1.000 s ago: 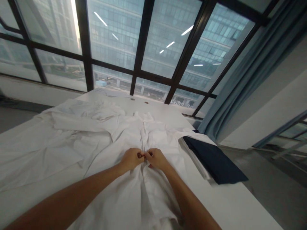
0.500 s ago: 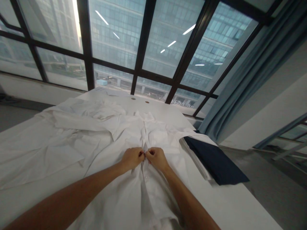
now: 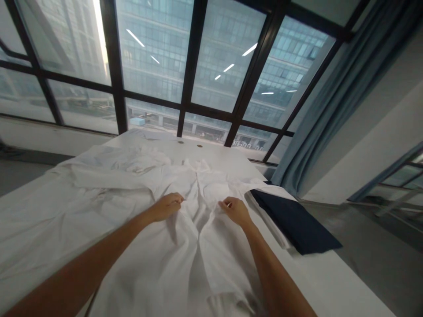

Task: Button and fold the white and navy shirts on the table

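A white shirt (image 3: 185,259) lies front up on the table, its collar toward the window and its lower part toward me. My left hand (image 3: 169,206) is closed on the left side of the shirt front and lifts the cloth a little. Opposite it, my right hand (image 3: 236,210) pinches the right front edge between thumb and fingers. Between my hands the front placket gapes in a narrow dark slit that runs down toward me. Buttons are too small to make out.
More crumpled white cloth (image 3: 95,193) spreads over the left of the white table (image 3: 324,281). A folded dark navy cloth (image 3: 294,220) lies at the right edge, a pale layer beside it. Beyond stand a dark-framed window (image 3: 185,105) and a blue-grey curtain (image 3: 317,119).
My hands were together at the middle of the placket. They have moved apart, left and right, each drawing its side of the shirt front, and the opening between them is wider.
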The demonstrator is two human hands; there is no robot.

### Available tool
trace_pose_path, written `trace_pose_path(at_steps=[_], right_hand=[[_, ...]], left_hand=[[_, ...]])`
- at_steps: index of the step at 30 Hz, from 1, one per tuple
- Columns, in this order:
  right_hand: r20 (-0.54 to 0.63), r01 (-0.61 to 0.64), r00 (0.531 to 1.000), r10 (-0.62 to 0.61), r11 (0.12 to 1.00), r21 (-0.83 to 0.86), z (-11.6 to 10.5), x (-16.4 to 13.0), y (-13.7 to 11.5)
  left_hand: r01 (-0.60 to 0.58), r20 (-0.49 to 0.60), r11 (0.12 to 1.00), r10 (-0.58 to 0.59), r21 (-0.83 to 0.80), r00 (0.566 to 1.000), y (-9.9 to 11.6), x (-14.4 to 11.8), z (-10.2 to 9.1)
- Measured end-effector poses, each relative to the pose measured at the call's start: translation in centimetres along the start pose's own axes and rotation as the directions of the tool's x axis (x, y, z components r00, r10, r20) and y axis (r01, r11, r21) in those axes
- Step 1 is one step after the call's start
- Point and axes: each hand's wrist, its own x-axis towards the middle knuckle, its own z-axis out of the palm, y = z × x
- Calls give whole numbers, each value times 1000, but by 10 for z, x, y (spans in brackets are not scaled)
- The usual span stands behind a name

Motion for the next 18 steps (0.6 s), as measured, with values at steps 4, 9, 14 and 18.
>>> trace_pose_path(at_steps=[4, 9, 14, 18], right_hand=[[-107, -126, 989, 106, 971, -202, 4, 3, 24], [282, -72, 953, 111, 987, -146, -9, 7, 15], [555, -162, 815, 168, 985, -60, -41, 21, 16], [115, -174, 969, 216, 939, -298, -31, 35, 49]], left_hand=[[253, -206, 883, -183, 395, 961, -32, 1, -27], [402, -170, 682, -383, 610, 908, -57, 5, -43], [244, -72, 882, -236, 403, 969, -52, 9, -76], [161, -311, 968, -95, 195, 946, -29, -10, -129]])
